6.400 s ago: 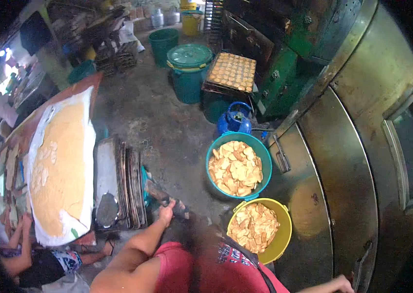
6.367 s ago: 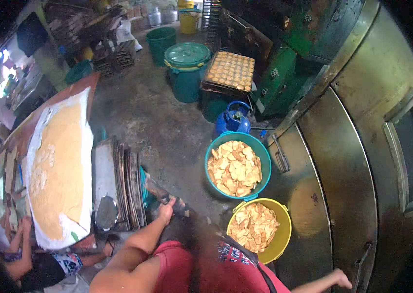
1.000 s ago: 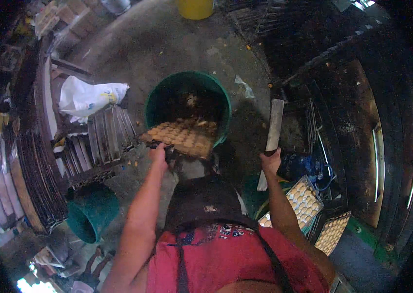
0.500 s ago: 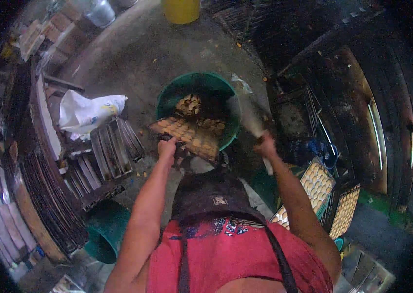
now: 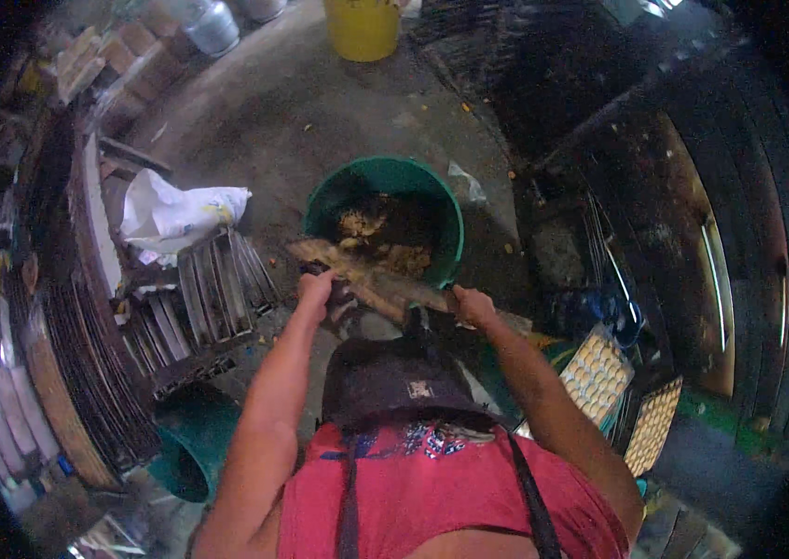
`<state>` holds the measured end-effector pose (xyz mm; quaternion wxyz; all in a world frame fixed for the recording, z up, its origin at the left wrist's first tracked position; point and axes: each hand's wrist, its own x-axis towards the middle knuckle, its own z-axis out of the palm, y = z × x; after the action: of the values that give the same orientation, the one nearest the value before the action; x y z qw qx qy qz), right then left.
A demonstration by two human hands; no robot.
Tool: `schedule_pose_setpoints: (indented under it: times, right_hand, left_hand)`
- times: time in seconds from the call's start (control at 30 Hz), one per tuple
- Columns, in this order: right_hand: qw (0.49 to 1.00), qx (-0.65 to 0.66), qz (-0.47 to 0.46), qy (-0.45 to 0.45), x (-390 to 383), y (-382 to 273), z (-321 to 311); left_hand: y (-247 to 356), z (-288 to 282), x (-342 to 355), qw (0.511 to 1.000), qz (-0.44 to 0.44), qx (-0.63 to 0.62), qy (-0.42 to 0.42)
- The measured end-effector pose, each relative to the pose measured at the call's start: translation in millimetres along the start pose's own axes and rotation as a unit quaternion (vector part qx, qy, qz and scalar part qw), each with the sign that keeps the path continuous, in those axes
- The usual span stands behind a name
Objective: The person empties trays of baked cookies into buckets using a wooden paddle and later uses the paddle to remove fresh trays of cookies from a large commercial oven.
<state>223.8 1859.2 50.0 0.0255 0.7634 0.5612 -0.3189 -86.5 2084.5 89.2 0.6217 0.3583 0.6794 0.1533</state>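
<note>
My left hand [image 5: 316, 291] is closed round the near-left edge of a flat baking tray [image 5: 318, 250], which is tilted over a green tub [image 5: 458, 210]. Round brown baked pieces showed on the tray earlier; now its surface is smeared by motion. In my right hand [image 5: 474, 307] is the handle of a long flat scraper [image 5: 427, 294], its blade lying across the tray. Brown baked pieces [image 5: 362, 222] lie in a heap inside the tub, with more of them near the tray.
Trays of round pale pieces [image 5: 597, 373] stand on edge at my right. Metal trays [image 5: 217, 279] and a white sack [image 5: 180, 212] are at my left. Another green tub [image 5: 185, 461] lies near my left elbow. A yellow bucket [image 5: 363, 33] stands far ahead.
My right hand has swung left and inward, bringing the scraper from beside the tub onto the tray. My left hand still holds the tray over the tub, and the round pieces on it are less distinct.
</note>
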Motion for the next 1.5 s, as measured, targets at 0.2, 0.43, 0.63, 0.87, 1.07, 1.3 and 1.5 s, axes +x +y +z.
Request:
schedule_pose_setpoints:
  times: [0.2,0.43,0.63,0.87,1.07,1.3,1.5]
  right_hand:
    - [0.991,-0.048,-0.021,-0.126,18.5,-24.9,-44.8]
    - [0.995,0.095,-0.008,-0.037,29.2,-37.2,-61.3]
    - [0.917,0.377,0.003,0.131,74.3,81.8,-15.0]
    - [0.985,0.078,-0.021,0.151,-3.8,17.6,-49.2]
    - [0.966,0.234,0.017,0.11,-77.6,-89.8,38.1]
    - [0.963,0.173,-0.036,0.201,-238.5,-90.7,98.1]
    - [0.888,0.273,0.263,0.261,-364.4,-18.5,100.5]
  left_hand:
    - [33.7,37.6,-47.8,0.975,0.048,0.188,0.107]
    - [44.5,-33.5,-130.8,0.923,0.148,0.282,0.216]
    - [76.3,-209.7,-368.1,0.795,0.276,0.187,0.507]
    - [-72.2,-418.0,-476.6,0.695,0.258,-0.287,0.606]
    - [-121.9,-604.6,-405.3,0.765,0.245,-0.098,0.588]
    - [-79.3,-568.6,-384.3,0.542,0.121,0.335,0.761]
    - [-134.1,-306.6,-274.5,0.701,0.491,0.339,0.391]
